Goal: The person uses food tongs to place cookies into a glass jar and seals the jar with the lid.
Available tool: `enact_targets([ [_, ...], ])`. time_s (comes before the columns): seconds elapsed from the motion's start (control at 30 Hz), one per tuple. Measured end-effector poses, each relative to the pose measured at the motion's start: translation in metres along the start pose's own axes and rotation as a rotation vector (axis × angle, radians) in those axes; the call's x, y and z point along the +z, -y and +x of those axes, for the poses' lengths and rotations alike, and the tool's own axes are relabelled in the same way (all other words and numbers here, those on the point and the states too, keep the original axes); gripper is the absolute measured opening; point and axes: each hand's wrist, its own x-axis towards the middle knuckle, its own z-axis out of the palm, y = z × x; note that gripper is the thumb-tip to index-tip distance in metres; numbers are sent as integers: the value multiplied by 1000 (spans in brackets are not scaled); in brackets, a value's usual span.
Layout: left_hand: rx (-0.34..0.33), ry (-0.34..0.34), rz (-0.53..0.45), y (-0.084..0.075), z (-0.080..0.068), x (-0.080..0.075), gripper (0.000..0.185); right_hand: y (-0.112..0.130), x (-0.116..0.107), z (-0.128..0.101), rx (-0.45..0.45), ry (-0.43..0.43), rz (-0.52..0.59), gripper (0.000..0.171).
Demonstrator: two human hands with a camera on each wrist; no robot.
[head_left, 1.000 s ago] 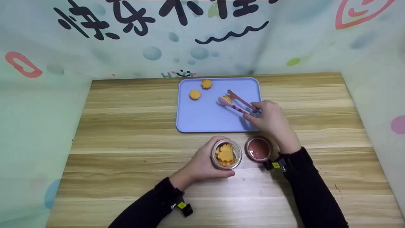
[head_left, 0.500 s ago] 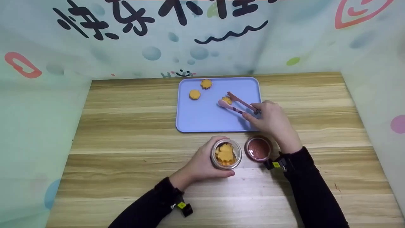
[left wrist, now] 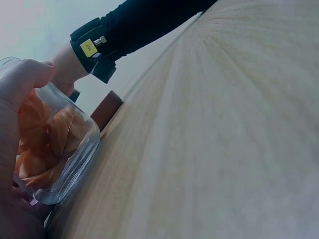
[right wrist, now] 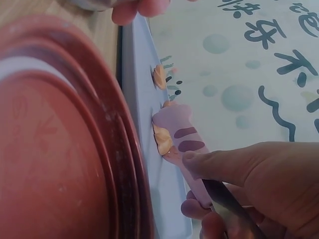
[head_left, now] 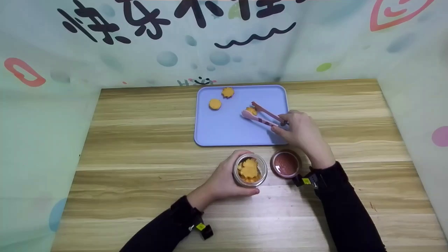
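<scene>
Right hand (head_left: 301, 132) pinches pink tongs (head_left: 263, 116) round a thin biscuit (head_left: 251, 110) – likely brittle, needing gentle squeeze; left hand (head_left: 224, 179) grips the slick glass jar (head_left: 250, 170).

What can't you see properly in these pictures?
- Jar: its base is hidden by the left hand in the head view; in the left wrist view the picture's edge cuts it off.
- Piece between the tongs: too small in the head view to tell whether the tips touch it.
- Lid: blurred and cut off in the right wrist view.
- Right hand: its fingers cover the tongs' handle end.
</scene>
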Motion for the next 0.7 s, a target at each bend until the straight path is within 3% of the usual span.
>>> enact_targets([
  [0.2, 5, 8, -17, -22, -3, -6, 91, -3, -1, 0, -30, 6, 12, 26],
  [0.43, -2, 23, -12, -25, -3, -8, 92, -3, -4, -1, -29, 24, 40, 23],
  [0.7, 23, -2, 3, 13, 1, 3, 96, -3, -7, -2, -41, 1, 51, 21],
])
